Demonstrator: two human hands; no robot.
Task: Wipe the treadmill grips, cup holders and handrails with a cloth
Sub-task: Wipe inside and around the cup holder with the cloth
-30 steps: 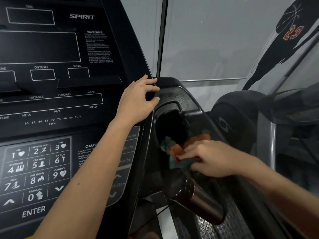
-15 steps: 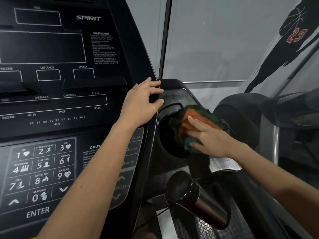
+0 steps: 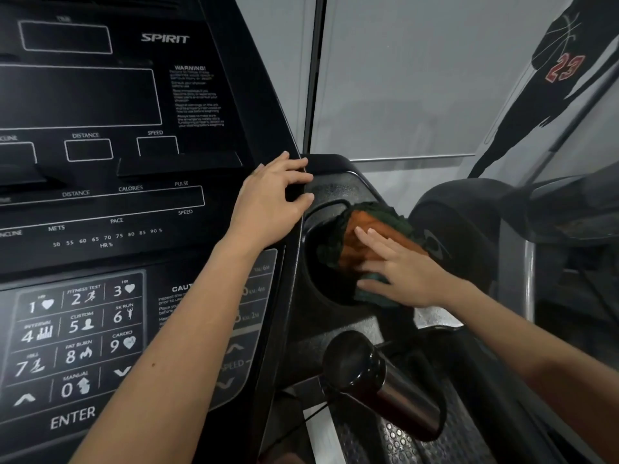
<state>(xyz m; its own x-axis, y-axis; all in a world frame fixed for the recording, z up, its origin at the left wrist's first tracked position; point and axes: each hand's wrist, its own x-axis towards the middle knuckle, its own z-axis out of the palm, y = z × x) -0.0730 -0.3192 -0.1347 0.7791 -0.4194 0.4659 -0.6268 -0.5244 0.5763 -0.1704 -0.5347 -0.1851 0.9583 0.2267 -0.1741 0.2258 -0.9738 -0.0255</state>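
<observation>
Pressing flat on the cloth [image 3: 375, 226]: right hand [image 3: 403, 274], fingers [image 3: 366, 237] straight and slightly spread, pinching nothing.

Cloth: bunched, orange with dark green, lying over the far right rim of the cup holder [image 3: 321, 286], partly draped into its dark recess.

Cup holder: black moulded well, just beside the right edge of the treadmill console [image 3: 100, 202].

Left hand [image 3: 271, 204]: palm down on the console's right edge, fingers spread and lightly bent, fingertips reaching over the edge towards the cup holder; holds nothing.

Console: black panel marked SPIRIT, with blank display windows, a warning text and a numbered keypad [image 3: 77, 333] at the lower left.

Grip [image 3: 382, 385]: dark, glossy cylinder below the cup holder, pointing towards the camera, untouched by either hand.

Neighbouring machine [image 3: 469, 222]: black housing, right of the cloth.

Wall decal [image 3: 549, 85]: dark basketball-player silhouette numbered 23, upper right.
</observation>
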